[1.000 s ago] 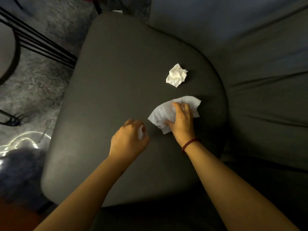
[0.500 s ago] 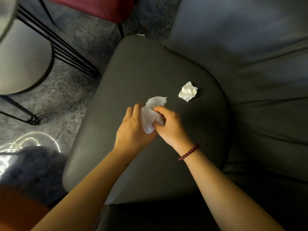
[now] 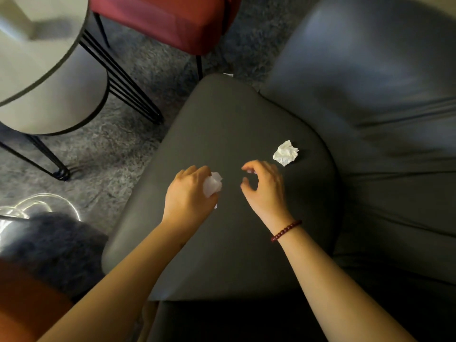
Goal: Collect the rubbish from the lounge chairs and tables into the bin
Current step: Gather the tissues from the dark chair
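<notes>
My left hand (image 3: 188, 196) hovers over the dark grey seat cushion (image 3: 222, 124) of a lounge chair, its fingers closed around a bunch of white tissue (image 3: 212, 185). To its right, my right hand (image 3: 265, 187) is empty, with fingers curled apart and a dark red bead bracelet on the wrist. A crumpled white paper ball (image 3: 285, 153) lies on the cushion just beyond and to the right of my right hand, a short way from the fingertips. No bin is in view.
The chair's dark backrest (image 3: 382, 107) rises on the right. A round pale table (image 3: 37, 50) on black wire legs stands at the upper left on grey carpet. A red chair (image 3: 167, 18) is at the top. Clear crinkled plastic (image 3: 32, 208) lies at the lower left.
The flat tissue went from under my right hand into my left hand, which now grips it bunched. My right hand has let go and drawn away to the right.
</notes>
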The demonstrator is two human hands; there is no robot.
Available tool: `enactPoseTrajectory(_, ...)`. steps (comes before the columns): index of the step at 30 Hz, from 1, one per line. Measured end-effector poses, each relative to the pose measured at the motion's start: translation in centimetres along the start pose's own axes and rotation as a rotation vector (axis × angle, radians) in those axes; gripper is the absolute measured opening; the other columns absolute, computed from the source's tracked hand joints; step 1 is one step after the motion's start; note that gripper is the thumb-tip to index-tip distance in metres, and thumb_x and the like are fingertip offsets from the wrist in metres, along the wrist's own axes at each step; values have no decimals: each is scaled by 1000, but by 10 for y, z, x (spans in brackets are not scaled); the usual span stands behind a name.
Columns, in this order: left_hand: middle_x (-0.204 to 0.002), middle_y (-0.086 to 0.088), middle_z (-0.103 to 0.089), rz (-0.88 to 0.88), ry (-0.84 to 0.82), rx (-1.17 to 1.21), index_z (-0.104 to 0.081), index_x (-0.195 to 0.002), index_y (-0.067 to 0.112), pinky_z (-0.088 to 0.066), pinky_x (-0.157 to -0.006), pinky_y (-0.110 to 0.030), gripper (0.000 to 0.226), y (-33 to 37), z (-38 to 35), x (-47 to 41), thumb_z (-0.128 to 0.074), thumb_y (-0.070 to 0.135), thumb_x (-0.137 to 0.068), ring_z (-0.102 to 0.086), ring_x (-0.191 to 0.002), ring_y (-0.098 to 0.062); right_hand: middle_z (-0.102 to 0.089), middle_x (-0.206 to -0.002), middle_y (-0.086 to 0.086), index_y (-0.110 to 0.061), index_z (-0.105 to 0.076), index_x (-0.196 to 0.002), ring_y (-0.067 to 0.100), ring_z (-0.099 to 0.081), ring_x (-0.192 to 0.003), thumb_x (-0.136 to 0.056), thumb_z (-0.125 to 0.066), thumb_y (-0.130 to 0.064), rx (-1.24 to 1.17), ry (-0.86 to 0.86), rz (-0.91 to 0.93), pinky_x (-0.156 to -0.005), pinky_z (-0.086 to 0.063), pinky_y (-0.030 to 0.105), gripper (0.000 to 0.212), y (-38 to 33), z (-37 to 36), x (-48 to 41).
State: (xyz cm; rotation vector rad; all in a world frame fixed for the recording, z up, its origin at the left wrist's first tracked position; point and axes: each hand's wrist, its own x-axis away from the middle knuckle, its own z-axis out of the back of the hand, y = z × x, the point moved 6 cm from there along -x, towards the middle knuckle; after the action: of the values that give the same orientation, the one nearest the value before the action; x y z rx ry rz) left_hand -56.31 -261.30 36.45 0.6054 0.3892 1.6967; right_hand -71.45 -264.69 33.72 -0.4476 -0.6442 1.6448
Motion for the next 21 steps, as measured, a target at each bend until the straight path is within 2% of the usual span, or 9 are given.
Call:
enactPoseTrajectory(4,-75,0,-45,-35,32,9,-53,-75,10,-19,-48,-21,10,4,0,-1,-63,8,-71,-41,-63,-21,-57,-118,8,-14,-53,-115,24,-48,-114,-83,-60,-13,276,-63,-43,-94,-37,35,33,38,-1,-9)
enactPoseTrajectory(7,-86,1,-42,-8,20,39,-53,-90,10,-21,-49,-23,19,6,-9,-7,-61,7,-73,-42,-65,-21,-56,-119,10,-14,-51,-118,27,-48,-116,-84,-60,-14,373,-58,-87,-94,-37,38,35,63,5,-25)
enactPoseTrajectory(10,-101,-4,-45,-24,-18,79,-53,-103,12,-34,-55,-27,30,13,-25,-15,-62,6,-74,-52,-71,-31,-52,-126,12,-13,-48,-121,29,-45,-119,-83,-60,-13,443,-67,-129,-96,-37,40,39,86,5,-42)
enactPoseTrajectory(12,-110,-6,-48,-41,-40,85,-53,-110,14,-39,-60,-31,36,15,-39,-21,-61,6,-76,-56,-80,-33,-49,-130,14,-12,-46,-123,30,-42,-123,-82,-62,-12,473,-77,-139,-97,-37,41,44,101,1,-53)
enactPoseTrajectory(16,-98,-3,-55,-41,-108,95,-58,-96,16,-50,-66,-38,20,16,-71,-36,-55,6,-79,-57,-81,-26,-41,-138,13,-13,-40,-130,31,-35,-128,-81,-63,-13,506,-82,-156,-102,-33,43,54,128,-12,-74)
enactPoseTrajectory(21,-91,-6,-54,-13,-119,72,-58,-90,12,-50,-63,-42,8,11,-103,-46,-58,12,-82,-55,-76,-28,-39,-139,12,-14,-42,-129,32,-32,-130,-82,-62,-12,492,-105,-188,-102,-34,45,51,155,-34,-85)
